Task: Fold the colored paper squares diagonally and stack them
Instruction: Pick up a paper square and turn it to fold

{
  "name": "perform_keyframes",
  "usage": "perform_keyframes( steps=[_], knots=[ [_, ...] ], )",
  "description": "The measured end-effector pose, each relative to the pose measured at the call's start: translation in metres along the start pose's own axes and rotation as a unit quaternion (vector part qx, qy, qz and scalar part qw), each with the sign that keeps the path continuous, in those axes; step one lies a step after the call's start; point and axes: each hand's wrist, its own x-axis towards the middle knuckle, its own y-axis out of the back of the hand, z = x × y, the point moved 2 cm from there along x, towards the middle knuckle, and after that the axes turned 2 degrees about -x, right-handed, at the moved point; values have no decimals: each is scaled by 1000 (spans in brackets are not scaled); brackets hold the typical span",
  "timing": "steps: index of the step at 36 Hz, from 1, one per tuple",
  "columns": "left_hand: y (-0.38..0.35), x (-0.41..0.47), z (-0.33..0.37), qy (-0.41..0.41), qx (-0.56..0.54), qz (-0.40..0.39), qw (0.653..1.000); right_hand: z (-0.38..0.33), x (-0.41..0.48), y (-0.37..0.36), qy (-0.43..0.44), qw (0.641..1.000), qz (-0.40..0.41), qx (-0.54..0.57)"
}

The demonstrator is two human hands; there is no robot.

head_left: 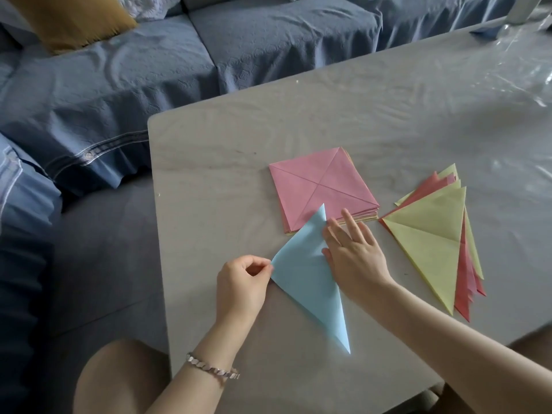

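Nearest the camera, two bare forearms reach in from the bottom edge over a pale grey table, and a bare knee shows below the table's left side. A silver bracelet circles the left wrist.

Just beyond it, the left hand is curled, with thumb and forefinger pinching the left corner of a blue triangle. This is a sheet folded once along its diagonal, and it lies flat on the table in front of the person. One sharp point aims back toward the camera and another points away.

The right hand lies palm down on the right side of that triangle. Its fingers are straight and slightly apart, pressing the paper flat rather than gripping it. The fingertips reach the near edge of the unfolded stack.

That stack sits just behind the blue triangle. Its top sheet is a pink square marked with two crossing diagonal creases.

To the right, close beside the stack, lies a fanned pile of folded triangles. A yellow one is on top, with red and yellow edges showing beneath.

Behind the table runs a blue sofa with a mustard cushion at the upper left.
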Motion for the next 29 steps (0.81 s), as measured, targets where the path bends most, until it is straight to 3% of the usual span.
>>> perform_keyframes(
  steps=[7, 16, 29],
  knots=[
    [0, 1, -2, -14, 0, 1, 1000, 5, 31, 5, 3, 997, -82, -2],
    [-1, 2, -3, -16, 5, 6, 1000, 15, 47, 3, -15, 996, -65, 66],
    [-2, 1, -3, -18, 3, 12, 1000, 26, 19, 11, 66, 969, -185, 151]
  ],
)
